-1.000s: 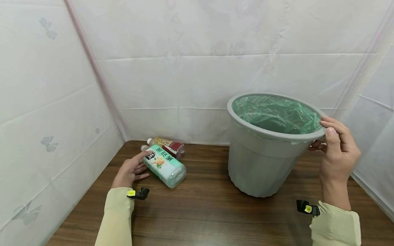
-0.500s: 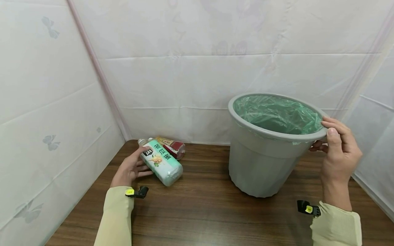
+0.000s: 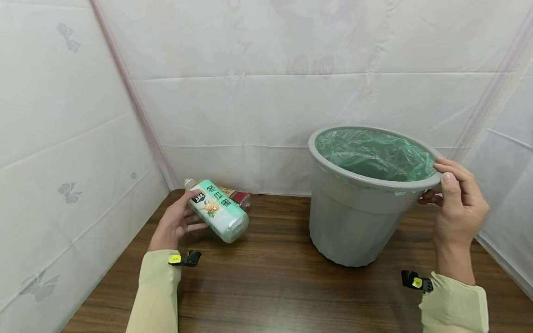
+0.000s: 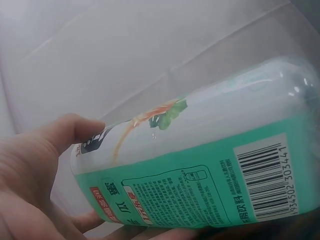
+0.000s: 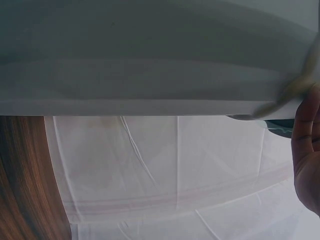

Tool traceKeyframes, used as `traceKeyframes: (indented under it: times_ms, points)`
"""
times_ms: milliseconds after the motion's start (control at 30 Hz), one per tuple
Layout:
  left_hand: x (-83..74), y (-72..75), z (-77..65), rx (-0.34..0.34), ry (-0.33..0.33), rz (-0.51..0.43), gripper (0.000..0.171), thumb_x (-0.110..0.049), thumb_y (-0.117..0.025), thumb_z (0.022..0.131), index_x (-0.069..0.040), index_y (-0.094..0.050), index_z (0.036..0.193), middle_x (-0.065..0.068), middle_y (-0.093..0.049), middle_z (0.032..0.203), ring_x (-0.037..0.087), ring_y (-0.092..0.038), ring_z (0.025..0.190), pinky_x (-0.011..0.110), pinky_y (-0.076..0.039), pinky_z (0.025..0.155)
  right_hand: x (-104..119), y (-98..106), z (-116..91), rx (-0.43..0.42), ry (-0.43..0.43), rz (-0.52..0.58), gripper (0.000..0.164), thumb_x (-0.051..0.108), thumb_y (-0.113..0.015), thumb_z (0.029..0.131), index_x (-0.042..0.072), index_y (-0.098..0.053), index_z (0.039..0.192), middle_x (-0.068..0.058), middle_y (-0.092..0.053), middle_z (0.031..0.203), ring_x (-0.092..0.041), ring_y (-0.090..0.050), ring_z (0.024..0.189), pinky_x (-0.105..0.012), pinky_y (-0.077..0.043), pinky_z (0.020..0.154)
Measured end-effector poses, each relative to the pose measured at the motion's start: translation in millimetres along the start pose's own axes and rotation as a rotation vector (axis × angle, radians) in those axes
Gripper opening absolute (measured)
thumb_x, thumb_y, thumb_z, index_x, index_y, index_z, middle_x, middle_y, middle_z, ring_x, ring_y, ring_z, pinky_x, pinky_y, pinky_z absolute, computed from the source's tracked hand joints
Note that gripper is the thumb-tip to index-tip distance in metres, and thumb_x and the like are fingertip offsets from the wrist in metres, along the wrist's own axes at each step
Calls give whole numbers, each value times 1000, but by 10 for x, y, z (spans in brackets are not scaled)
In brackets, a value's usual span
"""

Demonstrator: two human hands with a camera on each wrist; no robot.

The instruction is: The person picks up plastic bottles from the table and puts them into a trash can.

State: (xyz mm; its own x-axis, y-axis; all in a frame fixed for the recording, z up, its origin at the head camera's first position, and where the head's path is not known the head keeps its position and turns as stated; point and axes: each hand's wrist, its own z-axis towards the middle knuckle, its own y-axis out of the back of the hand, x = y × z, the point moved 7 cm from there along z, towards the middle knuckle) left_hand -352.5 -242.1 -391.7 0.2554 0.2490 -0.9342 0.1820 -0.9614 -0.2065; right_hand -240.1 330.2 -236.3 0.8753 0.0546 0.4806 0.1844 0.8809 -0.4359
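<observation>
My left hand (image 3: 176, 217) grips a clear plastic bottle (image 3: 218, 210) with a green and white label, thumb over the label near the neck and fingers beneath. Tilted, its base points toward the lower right, and it overlaps a second bottle (image 3: 240, 199) with a red label lying behind it. In the left wrist view the label's barcode (image 4: 267, 180) faces the camera. On the right, my right hand (image 3: 458, 208) pinches the rim of a grey trash bin (image 3: 354, 222), thumb outside and fingers over the edge. The bin is lined with a thin green bag (image 3: 374, 152).
The dark wood table (image 3: 270, 286) carries the bin and the red-labelled bottle. White sheeting (image 3: 250, 111) hangs behind and on both sides. Each sleeve has a small black wrist camera, such as the left one (image 3: 185, 259).
My left hand has taken hold of the green-labelled bottle and raised it slightly up and to the left, turning it a little. The right hand and the bin look unchanged.
</observation>
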Motion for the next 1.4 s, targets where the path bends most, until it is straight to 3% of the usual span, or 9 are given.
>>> traceKeyframes:
  times_ms: [300, 633, 967, 1400]
  points:
    - [-183, -185, -111, 60, -75, 9, 75, -52, -70, 84, -13, -36, 137, 11, -50, 124, 22, -65, 95, 49, -54, 82, 3, 4, 0, -1, 0, 3, 29, 0, -59, 92, -25, -57, 107, -30, -57, 120, -18, -55, 50, -22, -49, 42]
    - [-309, -381, -237, 105, -128, -15, 62, -49, -70, 86, -13, -42, 127, 13, -51, 120, 23, -67, 94, 47, -55, 82, -2, -2, -5, 4, -10, -1, 29, 0, -59, 92, -24, -58, 107, -29, -57, 121, -18, -55, 50, -22, -49, 42]
    - [-400, -604, -347, 117, -187, -61, 79, -48, -71, 85, -11, -28, 140, 14, -47, 123, 24, -64, 99, 45, -55, 81, 1, 4, -1, 1, -11, -3, 29, 0, -59, 92, -24, -58, 107, -29, -57, 121, -18, -55, 50, -22, -49, 42]
    - [-452, -844, -434, 140, -253, -58, 59, -48, -71, 85, -15, -38, 120, 13, -49, 120, 25, -66, 94, 47, -56, 79, 2, 0, 0, 15, -3, -17, 28, 0, -59, 92, -23, -58, 108, -29, -57, 122, -18, -56, 51, -22, -49, 43]
